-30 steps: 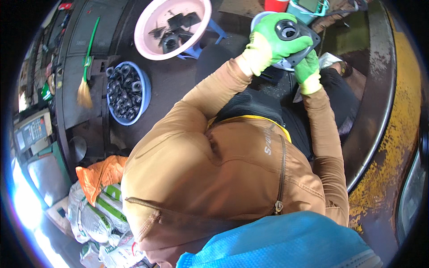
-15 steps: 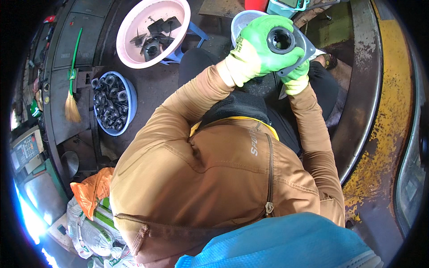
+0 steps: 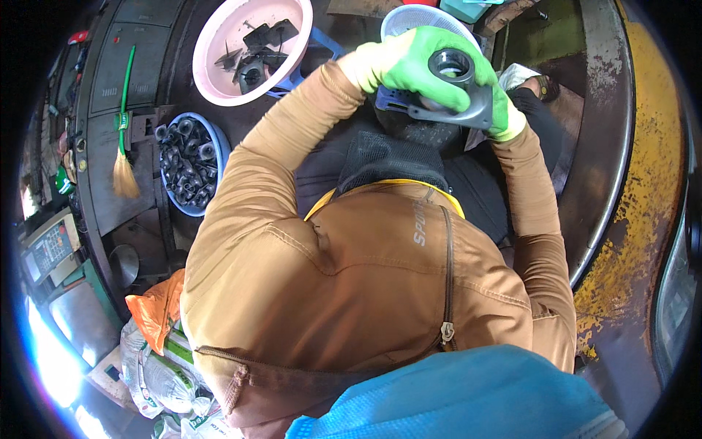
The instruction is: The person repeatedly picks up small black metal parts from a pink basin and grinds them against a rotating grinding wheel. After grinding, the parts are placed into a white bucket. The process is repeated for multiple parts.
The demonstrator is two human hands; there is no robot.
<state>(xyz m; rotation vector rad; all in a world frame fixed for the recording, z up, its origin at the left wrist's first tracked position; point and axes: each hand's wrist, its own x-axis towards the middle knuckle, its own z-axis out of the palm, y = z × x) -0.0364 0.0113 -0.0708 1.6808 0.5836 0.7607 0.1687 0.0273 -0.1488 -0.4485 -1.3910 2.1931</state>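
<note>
Both my hands wear green and pale yellow gloves. Between them is a black flanged fitting (image 3: 477, 107) with a round hollow collar and a flat plate with corner lugs. My left hand (image 3: 423, 67) grips it from the left, its fingers closed around the collar. My right hand (image 3: 504, 114) is closed on the plate's right side, its fingers partly hidden behind the part. Under my hands sits a pale blue-white plastic basket (image 3: 418, 16). Similar black plated parts (image 3: 265, 45) lie in a pink basin (image 3: 207, 73) at the upper left.
A blue basket (image 3: 219, 150) full of black fittings (image 3: 189, 161) stands at the left. The pink basin rests on a blue stool (image 3: 322, 45). A green-handled broom (image 3: 124, 132) leans further left. White sacks (image 3: 164, 377) lie lower left; a worn yellow metal edge (image 3: 643, 183) borders the right.
The black fitting has tilted in my hands, and its plate now faces lower left. My left forearm has swung up and left, and my right hand has shifted slightly right.
</note>
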